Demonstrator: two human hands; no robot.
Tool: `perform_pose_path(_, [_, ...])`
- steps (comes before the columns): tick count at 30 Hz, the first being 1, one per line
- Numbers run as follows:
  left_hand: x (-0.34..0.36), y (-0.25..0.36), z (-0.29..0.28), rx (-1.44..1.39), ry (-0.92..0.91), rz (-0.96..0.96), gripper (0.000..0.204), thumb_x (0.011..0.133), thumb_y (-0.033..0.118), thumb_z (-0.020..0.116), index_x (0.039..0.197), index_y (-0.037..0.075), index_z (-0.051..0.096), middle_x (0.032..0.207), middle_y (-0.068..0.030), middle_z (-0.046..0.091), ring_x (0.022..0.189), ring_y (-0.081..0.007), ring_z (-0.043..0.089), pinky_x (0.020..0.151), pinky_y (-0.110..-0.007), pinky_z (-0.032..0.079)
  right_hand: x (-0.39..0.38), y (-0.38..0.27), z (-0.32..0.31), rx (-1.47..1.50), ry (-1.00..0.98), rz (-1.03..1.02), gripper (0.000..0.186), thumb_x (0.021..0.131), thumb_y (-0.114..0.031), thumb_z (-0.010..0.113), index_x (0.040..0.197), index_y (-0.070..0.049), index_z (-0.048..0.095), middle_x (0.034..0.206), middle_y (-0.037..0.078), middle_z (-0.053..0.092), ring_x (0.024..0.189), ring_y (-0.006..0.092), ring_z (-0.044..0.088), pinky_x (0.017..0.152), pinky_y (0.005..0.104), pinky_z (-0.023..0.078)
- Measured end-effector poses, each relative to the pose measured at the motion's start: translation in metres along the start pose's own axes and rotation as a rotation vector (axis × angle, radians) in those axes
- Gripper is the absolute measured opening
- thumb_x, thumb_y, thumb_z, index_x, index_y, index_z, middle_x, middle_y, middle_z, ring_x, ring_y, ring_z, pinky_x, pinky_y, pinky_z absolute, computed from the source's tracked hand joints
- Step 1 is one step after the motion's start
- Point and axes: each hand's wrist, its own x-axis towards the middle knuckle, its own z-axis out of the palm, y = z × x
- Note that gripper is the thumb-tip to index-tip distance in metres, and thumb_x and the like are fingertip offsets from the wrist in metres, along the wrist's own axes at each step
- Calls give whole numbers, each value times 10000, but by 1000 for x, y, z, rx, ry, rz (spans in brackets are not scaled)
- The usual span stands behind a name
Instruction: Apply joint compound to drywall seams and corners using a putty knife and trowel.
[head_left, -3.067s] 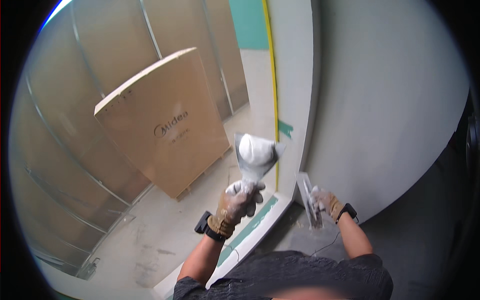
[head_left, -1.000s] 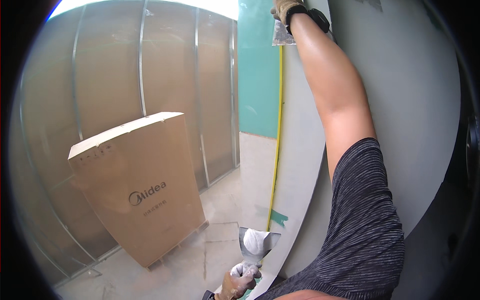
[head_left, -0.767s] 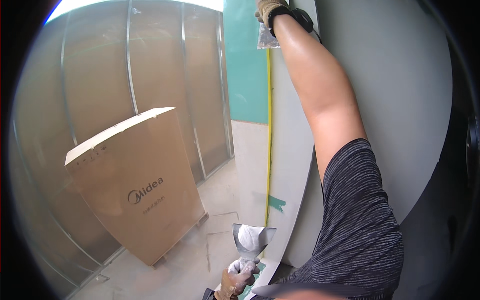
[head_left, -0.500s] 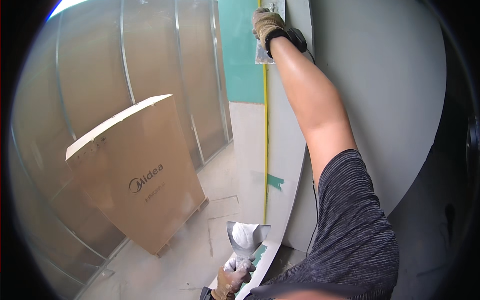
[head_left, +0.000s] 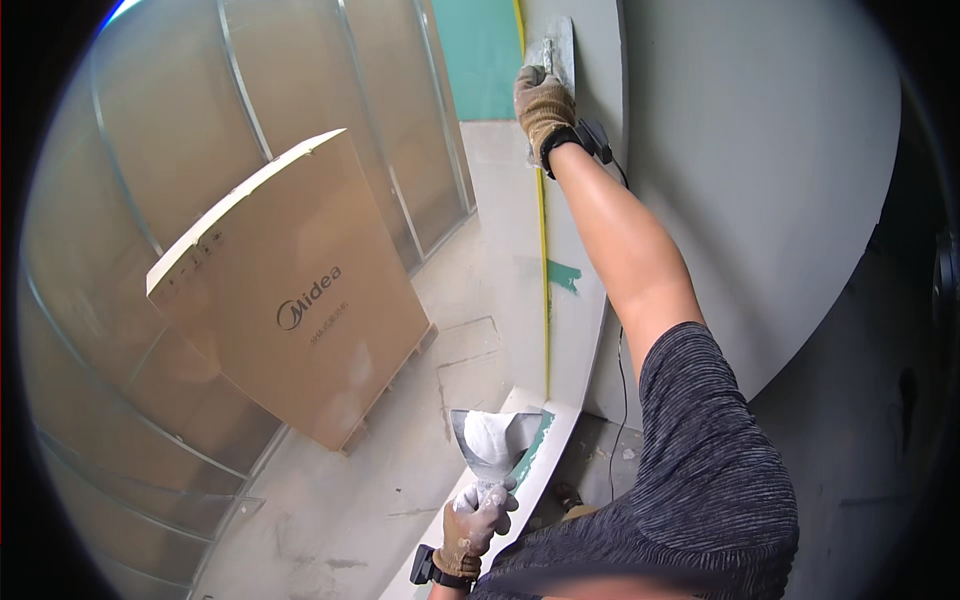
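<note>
Though at yellow edging (head_left: 543, 220), trowel (head_left: 567, 60) well off carton (head_left: 300, 290)

Left hand (head_left: 478, 520) near and right hand (head_left: 544, 100) far: two gloved hands. Scraper (head_left: 493, 467) near and trowel (head_left: 566, 52) far: one of each. White paste (head_left: 487, 435) on the scraper: one heap. Left wrist device (head_left: 423, 566) near, right wrist device (head_left: 594, 141) far: two. Carton (head_left: 285, 285), at left: one. Yellow strip (head_left: 544, 240), right of the carton: one.

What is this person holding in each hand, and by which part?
The left hand holds a wide putty knife by its handle, white paste on the blade. The right hand holds a flat trowel by its handle, partly hidden.
</note>
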Motion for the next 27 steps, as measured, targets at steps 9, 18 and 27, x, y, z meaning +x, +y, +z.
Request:
perform_pose_path(9, [-14, -13, -9, -55, 158, -67, 361, 955, 301, 672, 1117, -20, 711, 803, -48, 706, 530, -105, 557, 487, -249, 406, -218, 47, -76, -1575, -7, -186, 560, 959, -540, 571, 1036, -4, 712, 951, 269, 730, 968, 455, 705, 833, 499, 567])
perform_pose_path(18, [10, -6, 4, -27, 217, -131, 357, 956, 304, 672, 1102, -20, 705, 793, -51, 705, 524, -111, 567, 478, -246, 404, -336, 71, -185, -1569, -142, -124, 466, 986, -468, 589, 1075, -16, 650, 910, 249, 725, 911, 429, 713, 789, 481, 567])
perform_pose_path(27, [22, 7, 2, 23, 244, -229, 363, 957, 326, 674, 1079, -14, 716, 781, -48, 698, 537, -108, 576, 485, -246, 408, -404, 82, -227, -1438, -207, 25, 363, 978, -354, 631, 1160, -39, 644, 980, 230, 724, 927, 416, 704, 852, 470, 556])
